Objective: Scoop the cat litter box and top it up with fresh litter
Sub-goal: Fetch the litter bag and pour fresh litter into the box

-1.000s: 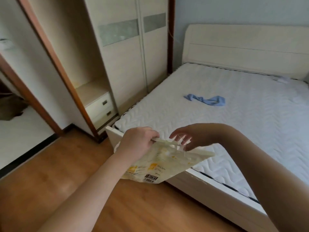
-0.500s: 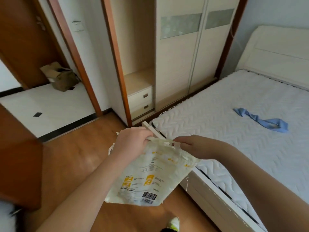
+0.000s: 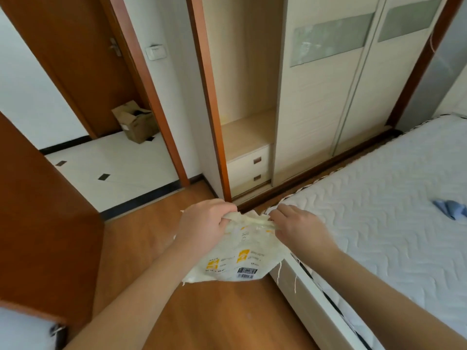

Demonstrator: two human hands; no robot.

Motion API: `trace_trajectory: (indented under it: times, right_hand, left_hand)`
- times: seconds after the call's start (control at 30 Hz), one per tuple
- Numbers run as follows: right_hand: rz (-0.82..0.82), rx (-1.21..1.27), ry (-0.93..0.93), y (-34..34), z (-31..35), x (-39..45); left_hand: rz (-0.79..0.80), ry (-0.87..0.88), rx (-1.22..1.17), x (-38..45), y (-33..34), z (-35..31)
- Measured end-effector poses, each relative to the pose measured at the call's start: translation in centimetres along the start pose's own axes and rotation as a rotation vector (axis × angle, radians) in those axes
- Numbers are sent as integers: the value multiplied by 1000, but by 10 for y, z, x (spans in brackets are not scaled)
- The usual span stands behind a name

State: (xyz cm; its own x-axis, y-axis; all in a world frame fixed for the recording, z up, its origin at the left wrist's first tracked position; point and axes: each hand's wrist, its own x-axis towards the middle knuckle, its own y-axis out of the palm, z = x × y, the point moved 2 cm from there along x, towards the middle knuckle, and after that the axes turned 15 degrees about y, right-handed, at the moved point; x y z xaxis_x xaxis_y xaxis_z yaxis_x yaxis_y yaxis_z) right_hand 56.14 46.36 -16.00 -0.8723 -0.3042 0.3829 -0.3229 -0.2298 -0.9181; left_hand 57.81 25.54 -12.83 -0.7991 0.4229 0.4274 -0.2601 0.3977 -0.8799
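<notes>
A cream woven litter bag (image 3: 235,258) with yellow labels and a barcode hangs slack in front of me, above the wooden floor. My left hand (image 3: 202,226) grips its top edge on the left. My right hand (image 3: 298,228) pinches the top edge on the right. The bag looks flat and nearly empty. Loose threads dangle from its lower right corner. No litter box or scoop is in view.
A white mattress on a bed frame (image 3: 316,306) fills the right, with a blue cloth (image 3: 451,208) on it. A wardrobe with drawers (image 3: 249,168) stands ahead. An open doorway on the left shows a tiled floor and a cardboard box (image 3: 136,122). A brown door (image 3: 38,223) stands at left.
My view has swung left from the bed towards the doorway and wardrobe. Both hands keep hold of the bag's top, and my right hand now pinches it more tightly.
</notes>
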Motion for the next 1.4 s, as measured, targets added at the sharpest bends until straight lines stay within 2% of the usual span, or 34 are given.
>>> trace_trajectory:
  times: [0.2, 0.33, 0.53, 0.83, 1.1, 1.4]
  right_hand:
    - [-64, -22, -21, 28, -9, 66]
    - [-106, -22, -23, 47, -15, 120]
    - [-145, -132, 56, 94, -27, 200]
    - [-290, -75, 24, 146, -40, 296]
    - [-233, -107, 120, 162, -65, 371]
    - [-210, -50, 215, 194, -147, 457]
  left_hand:
    - [-58, 159, 156, 52, 10, 53]
    - [-39, 217, 229, 94, 28, 104]
    - [-52, 224, 160, 147, 60, 185]
    - [-59, 334, 101, 229, 84, 286]
    - [-120, 367, 65, 313, 108, 341]
    - [-100, 378, 81, 435, 166, 371]
